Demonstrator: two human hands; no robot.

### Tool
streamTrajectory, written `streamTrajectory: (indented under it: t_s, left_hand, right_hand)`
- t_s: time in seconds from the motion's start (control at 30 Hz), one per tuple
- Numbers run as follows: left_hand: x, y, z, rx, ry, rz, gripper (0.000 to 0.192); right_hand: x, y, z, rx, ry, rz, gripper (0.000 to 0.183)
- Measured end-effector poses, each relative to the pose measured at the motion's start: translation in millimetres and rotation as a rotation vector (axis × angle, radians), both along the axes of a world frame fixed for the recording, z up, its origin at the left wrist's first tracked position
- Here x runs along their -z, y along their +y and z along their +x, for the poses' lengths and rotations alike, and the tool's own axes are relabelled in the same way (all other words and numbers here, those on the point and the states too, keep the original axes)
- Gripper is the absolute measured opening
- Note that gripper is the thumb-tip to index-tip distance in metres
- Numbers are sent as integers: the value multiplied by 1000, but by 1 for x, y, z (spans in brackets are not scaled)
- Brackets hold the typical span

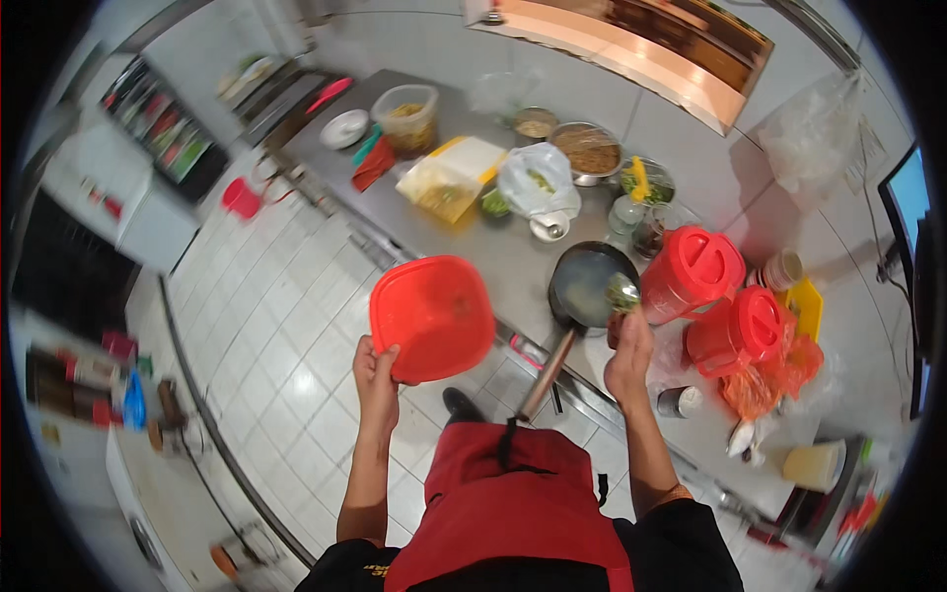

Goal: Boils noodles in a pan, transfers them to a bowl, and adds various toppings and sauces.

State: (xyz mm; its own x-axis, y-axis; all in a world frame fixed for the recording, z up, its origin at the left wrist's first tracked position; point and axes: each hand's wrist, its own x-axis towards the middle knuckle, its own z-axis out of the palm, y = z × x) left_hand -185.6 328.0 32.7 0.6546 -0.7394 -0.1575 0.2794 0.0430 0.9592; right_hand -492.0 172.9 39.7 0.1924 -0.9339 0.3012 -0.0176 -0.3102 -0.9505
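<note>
My left hand point(379, 377) grips the near left rim of a red square plastic container or lid point(433, 318), held over the floor beside the counter. A small dark smudge marks its surface. In my right hand point(630, 355) is a metal spoon point(623, 291) bearing something green, blurred. The spoon's bowl is over the right side of a dark frying pan point(588, 281). That pan rests on the steel counter, and its brown handle point(547, 374) points over the edge towards me. A cloudy pale patch shows inside the pan.
Two red lidded pitchers point(692, 270) stand just right of the pan. Behind it are a pump bottle point(629, 211), a plastic bag point(538, 181) and a bowl covered with film point(588, 152). A tub of food point(405, 118) sits farther left on the steel counter point(459, 248).
</note>
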Motion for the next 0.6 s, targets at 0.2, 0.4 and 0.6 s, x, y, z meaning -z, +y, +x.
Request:
streamTrajectory:
  t_s: [0.2,0.4,0.6]
  left_hand:
    - [60,-189,105,564,44,69,16]
    - [36,-314,128,960,-870,154,31]
    - [21,-399,44,1213,-1314,-709,38]
  right_hand:
    - [-5,-14,102,338,168,152,22]
    - [-28,-8,154,568,241,294,14]
    - [13,-32,211,1028,215,297,19]
